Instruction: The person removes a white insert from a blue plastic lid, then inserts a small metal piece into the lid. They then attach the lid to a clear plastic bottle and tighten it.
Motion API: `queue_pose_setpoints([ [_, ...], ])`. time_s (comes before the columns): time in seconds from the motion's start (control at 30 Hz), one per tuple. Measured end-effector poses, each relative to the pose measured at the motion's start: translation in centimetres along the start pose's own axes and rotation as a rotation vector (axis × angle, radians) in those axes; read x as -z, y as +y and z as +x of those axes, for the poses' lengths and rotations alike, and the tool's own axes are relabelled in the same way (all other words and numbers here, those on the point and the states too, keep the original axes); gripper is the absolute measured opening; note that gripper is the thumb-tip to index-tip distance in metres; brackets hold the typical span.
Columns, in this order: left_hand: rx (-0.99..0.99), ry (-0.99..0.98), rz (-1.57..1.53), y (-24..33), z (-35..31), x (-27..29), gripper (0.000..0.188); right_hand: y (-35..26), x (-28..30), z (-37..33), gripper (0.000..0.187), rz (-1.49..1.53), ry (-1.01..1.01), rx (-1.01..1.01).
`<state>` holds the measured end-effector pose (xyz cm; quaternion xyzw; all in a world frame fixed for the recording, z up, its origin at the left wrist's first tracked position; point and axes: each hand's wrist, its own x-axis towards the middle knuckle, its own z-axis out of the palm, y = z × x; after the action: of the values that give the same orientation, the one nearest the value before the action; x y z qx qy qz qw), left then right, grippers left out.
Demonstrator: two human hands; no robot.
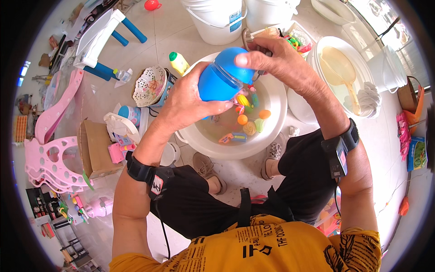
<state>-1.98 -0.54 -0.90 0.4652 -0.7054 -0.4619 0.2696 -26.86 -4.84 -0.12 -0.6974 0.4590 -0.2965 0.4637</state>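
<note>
A blue plastic bottle (216,81) with a domed top is tilted above a white basin (272,136). My left hand (183,97) is wrapped round its body, thumb along the near side. At the domed end, my right hand (276,59) lies closed, thumb pressed on the blue dome and fingers curled behind it. A grey-brown loop (247,38) sticks out by those fingers; I cannot tell whether it belongs to the bottle. Water in the basin holds several small toys, among them an orange ball (242,119), a yellow corn toy (243,99) and a blue-and-orange piece (239,137).
White buckets (213,22) stand behind the basin. At right, a tub (317,50) holds a large beige ladle (340,68). On the left are a yellow bottle with a green cap (179,62), a lacy white basket (147,90), a cardboard box (97,149) and pink plastic panels (52,158).
</note>
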Motion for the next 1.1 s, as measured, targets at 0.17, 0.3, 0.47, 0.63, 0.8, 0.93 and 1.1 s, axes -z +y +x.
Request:
queue_pose_setpoints([
  [0.17, 0.003, -0.005, 0.09, 0.0, 0.1, 0.2, 0.077, -0.1, -0.2, 0.1, 0.075, -0.02, 0.014, 0.048],
  [0.3, 0.091, -0.141, -0.245, 0.0, 0.0, 0.9, 0.082, -0.2, 0.3, -0.4, 0.066, 0.188, -0.064, 0.159],
  [0.47, 0.169, -0.368, -0.519, -0.4, -0.6, 1.8, 0.074, -0.2, 0.6, -0.5, 0.061, 0.39, -0.23, 0.278],
  [0.63, 0.247, -0.528, -0.734, -0.5, -0.8, 2.1, 0.073, 0.0, 0.1, -0.4, 0.061, 0.458, -0.295, 0.306],
  [0.8, 0.234, -0.36, -0.484, 0.3, -0.9, 1.6, 0.079, -0.3, 0.3, -0.6, 0.063, 0.158, -0.206, 0.165],
  [0.93, 0.095, -0.201, -0.265, 0.4, -0.6, 0.3, 0.069, -0.5, -0.4, -0.3, 0.093, -0.223, -0.064, -0.037],
  [1.1, 0.204, -0.263, -0.37, 0.2, -0.6, 1.0, 0.071, -0.1, -0.8, -0.9, 0.086, 0.199, -0.126, 0.009],
])
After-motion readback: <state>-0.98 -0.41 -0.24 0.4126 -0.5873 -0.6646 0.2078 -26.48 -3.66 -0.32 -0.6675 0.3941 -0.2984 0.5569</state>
